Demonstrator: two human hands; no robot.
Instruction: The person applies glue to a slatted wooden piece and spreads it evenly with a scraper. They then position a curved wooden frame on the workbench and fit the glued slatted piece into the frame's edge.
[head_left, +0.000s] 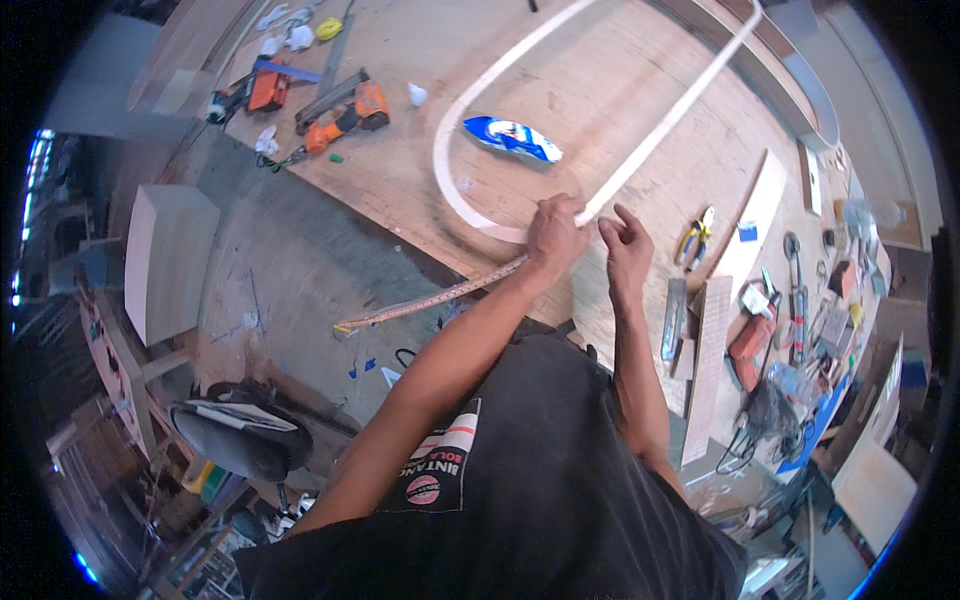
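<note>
My left hand (557,238) is closed around a long, narrow white strip (668,125) that runs from it to the far right of the workbench. Below that hand, a brown strip end with dark marks (430,302) hangs past the bench edge toward the left; whether it is the same piece is hidden by my fingers. Just right of the white strip, my right hand (628,248) is raised, its fingers bent and its thumb apart from the index finger, with nothing visible between them. A curved white band (442,150) bends around a blue and white packet (512,139) lying on the bench.
An orange and black power tool (347,117) and a red-orange tool (268,88) lie at the far left of the workbench (400,215). Yellow-handled pliers (693,240), wooden strips (708,370) and a red power tool (750,352) are on the right. A stool (240,430) stands at lower left.
</note>
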